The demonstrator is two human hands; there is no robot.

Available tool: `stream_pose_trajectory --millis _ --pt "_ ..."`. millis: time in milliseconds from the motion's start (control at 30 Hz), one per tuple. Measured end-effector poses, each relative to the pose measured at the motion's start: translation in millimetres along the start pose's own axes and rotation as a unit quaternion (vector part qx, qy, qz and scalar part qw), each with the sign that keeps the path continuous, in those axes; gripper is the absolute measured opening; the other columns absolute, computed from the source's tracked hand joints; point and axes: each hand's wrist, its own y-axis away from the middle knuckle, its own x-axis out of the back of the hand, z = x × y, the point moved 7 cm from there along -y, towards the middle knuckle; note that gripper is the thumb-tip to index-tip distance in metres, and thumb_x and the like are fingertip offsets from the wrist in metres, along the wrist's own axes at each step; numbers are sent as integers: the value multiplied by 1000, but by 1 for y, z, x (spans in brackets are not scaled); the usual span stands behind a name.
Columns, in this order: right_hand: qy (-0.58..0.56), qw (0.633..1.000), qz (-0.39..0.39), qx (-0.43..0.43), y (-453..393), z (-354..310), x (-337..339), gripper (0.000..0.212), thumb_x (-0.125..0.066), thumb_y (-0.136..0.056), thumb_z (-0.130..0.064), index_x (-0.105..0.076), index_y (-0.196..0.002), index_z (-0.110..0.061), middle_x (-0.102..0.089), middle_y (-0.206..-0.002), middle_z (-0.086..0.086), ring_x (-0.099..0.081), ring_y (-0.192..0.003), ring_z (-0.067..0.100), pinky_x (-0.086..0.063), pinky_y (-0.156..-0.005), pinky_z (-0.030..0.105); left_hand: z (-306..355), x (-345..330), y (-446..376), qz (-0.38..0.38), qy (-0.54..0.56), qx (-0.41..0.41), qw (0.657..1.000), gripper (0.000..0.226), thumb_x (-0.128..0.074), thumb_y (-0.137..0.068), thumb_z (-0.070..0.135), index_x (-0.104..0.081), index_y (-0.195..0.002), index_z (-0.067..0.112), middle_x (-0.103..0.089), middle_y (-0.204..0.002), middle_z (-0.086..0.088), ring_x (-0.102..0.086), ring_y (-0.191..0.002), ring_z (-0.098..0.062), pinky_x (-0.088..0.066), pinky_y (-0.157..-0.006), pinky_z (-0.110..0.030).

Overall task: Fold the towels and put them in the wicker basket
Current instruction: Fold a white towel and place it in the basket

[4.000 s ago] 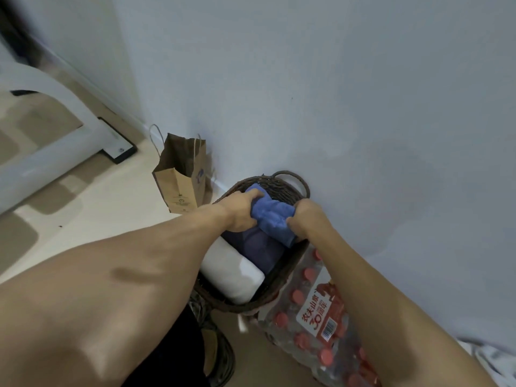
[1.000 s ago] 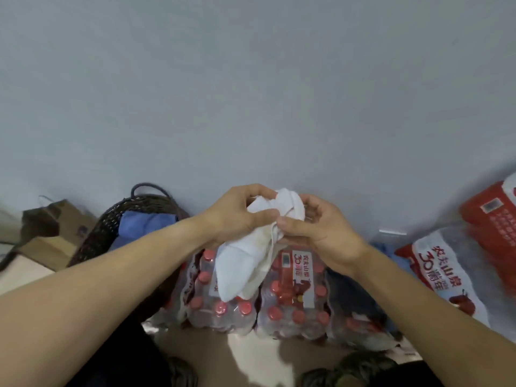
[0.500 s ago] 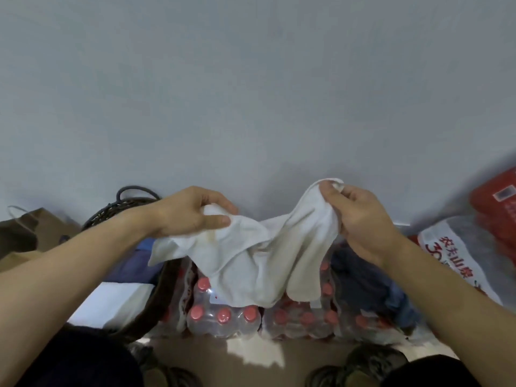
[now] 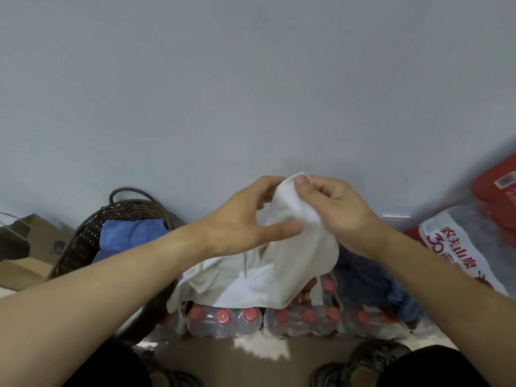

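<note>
A white towel (image 4: 268,277) hangs in front of me, held up at its top edge. My right hand (image 4: 335,213) pinches that top edge between thumb and fingers. My left hand (image 4: 248,222) is right beside it, thumb and fingers curled round the same bunch of cloth. The rest of the towel droops loosely over the water bottles below. A dark wicker basket (image 4: 92,236) with a loop handle stands at the left by the wall, a folded blue towel (image 4: 131,233) inside it. A dark blue cloth (image 4: 371,280) lies on the bottles under my right forearm.
Shrink-wrapped packs of red-capped water bottles (image 4: 279,319) line the floor by the grey wall. More packs with a red and white label (image 4: 460,247) sit at the right. A brown paper bag (image 4: 25,241) stands left of the basket. My shoes (image 4: 371,358) show at the bottom.
My hands were apart with the white towel stretched between them; now they have come together at the top, and the towel hangs doubled below them.
</note>
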Motion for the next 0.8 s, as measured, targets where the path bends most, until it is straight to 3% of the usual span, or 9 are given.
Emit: stream_pose_trajectory --millis 133,267,400,467,533,600,700,800 --pt "-11 999 -45 -21 1 4 -10 46 -50 -99 -44 -69 -108 -3 -72 -102 21 -70 -94 40 -57 -84 55 6 3 -4 25 115 8 993 30 -75 -83 38 -65 -106 21 -74 -91 8 -72 -81 -5 -52 -59 -13" --pt "-3 992 -126 -25 4 12 -12 35 -68 -92 -31 -65 -120 -11 -71 -114 13 -70 -104 33 -56 -89 52 -1 17 -5 52 81 3 995 23 -77 -81 38 -71 -93 19 -75 -85 0 -73 -78 -16 -56 -64 -26" --pt "56 975 -209 -59 7 25 -8 43 -76 -84 -7 -62 -124 -9 -71 -118 10 -69 -108 28 -56 -92 44 -10 26 -4 90 53 17 994 17 -72 -87 31 -69 -85 14 -71 -70 5 -63 -57 -6 -47 -49 -19" --pt "114 969 -205 -79 7 32 -1 34 -78 -82 -10 -67 -114 -7 -73 -109 12 -71 -100 25 -57 -90 44 -12 36 -4 125 42 12 991 16 -71 -88 30 -68 -82 15 -70 -70 7 -62 -60 -4 -47 -54 -17" --pt "193 955 -204 -97 7 39 5 23 -75 -86 -26 -72 -101 -8 -72 -99 16 -68 -86 22 -55 -84 45 -13 46 -2 153 46 11 987 11 -68 -88 28 -68 -80 20 -71 -72 7 -63 -65 -4 -48 -61 -17" --pt "250 940 -203 -116 8 44 8 30 -67 -89 -40 -71 -95 -11 -72 -95 12 -67 -84 21 -54 -84 42 -14 53 -1 174 52 16 983 11 -67 -91 21 -69 -81 18 -72 -74 3 -65 -67 -7 -50 -63 -20" --pt "209 952 -183 -126 7 44 8 33 -59 -94 -39 -64 -90 -7 -66 -83 16 -64 -77 25 -53 -79 41 -16 62 1 223 44 32 973 15 -65 -92 23 -69 -82 13 -70 -74 -1 -62 -65 -7 -50 -62 -22" --pt "147 976 -120 -109 4 35 13 25 -57 -97 -33 -61 -85 -12 -59 -70 13 -55 -65 24 -49 -60 34 -19 73 2 264 12 46 963 22 -64 -93 30 -68 -80 12 -67 -72 -2 -57 -63 -7 -46 -58 -19"
